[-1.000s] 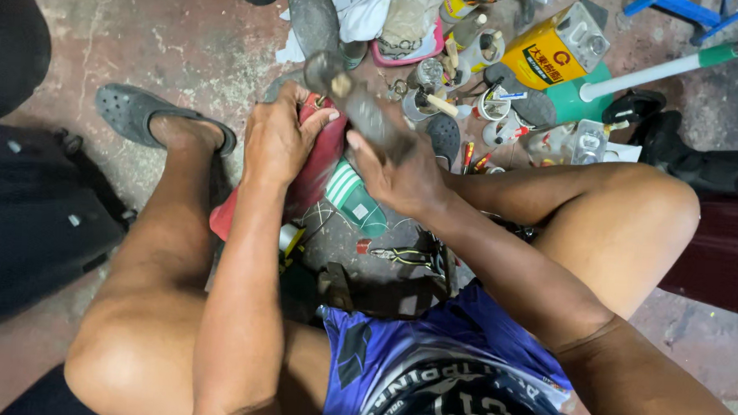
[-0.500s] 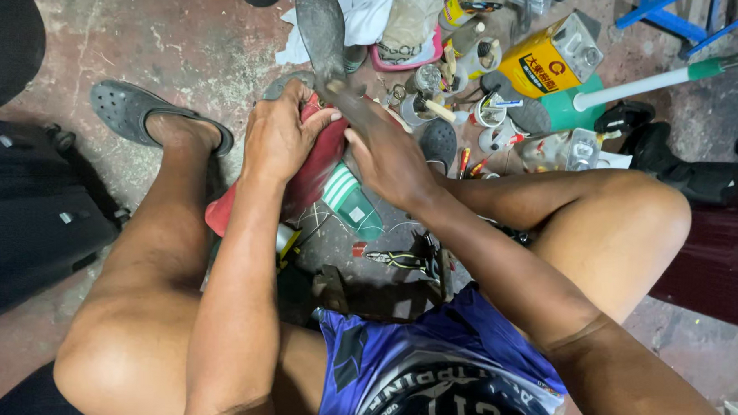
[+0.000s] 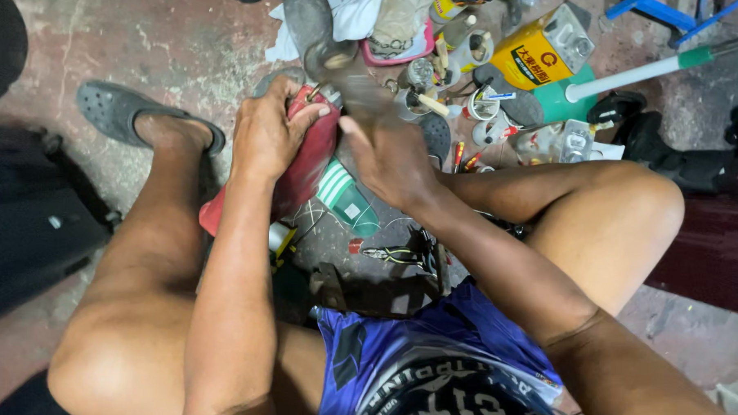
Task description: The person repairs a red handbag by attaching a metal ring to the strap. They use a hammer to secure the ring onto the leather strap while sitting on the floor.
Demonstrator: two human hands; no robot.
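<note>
My left hand (image 3: 267, 137) clasps the toe end of a red shoe (image 3: 306, 174) that rests on a stand between my knees. A small nail (image 3: 314, 91) sticks up between its fingers. A hammer (image 3: 341, 67) is gripped in my right hand (image 3: 391, 159). Its head is blurred just above and to the right of the nail. A green piece with white stripes (image 3: 346, 200) lies under the shoe, beside my right wrist.
On the stained concrete floor ahead lie a yellow can (image 3: 542, 51), small bottles and jars (image 3: 473, 49), rags (image 3: 355, 6) and a white-and-green pole (image 3: 635, 76). Pliers (image 3: 396, 255) lie near my lap. A grey clog (image 3: 111, 107) is on my left foot, and black bags (image 3: 25, 220) are on the left.
The hammer in my right hand has shifted over the shoe's toe and is now blurred with motion. My left hand has stayed clasped on the red shoe.
</note>
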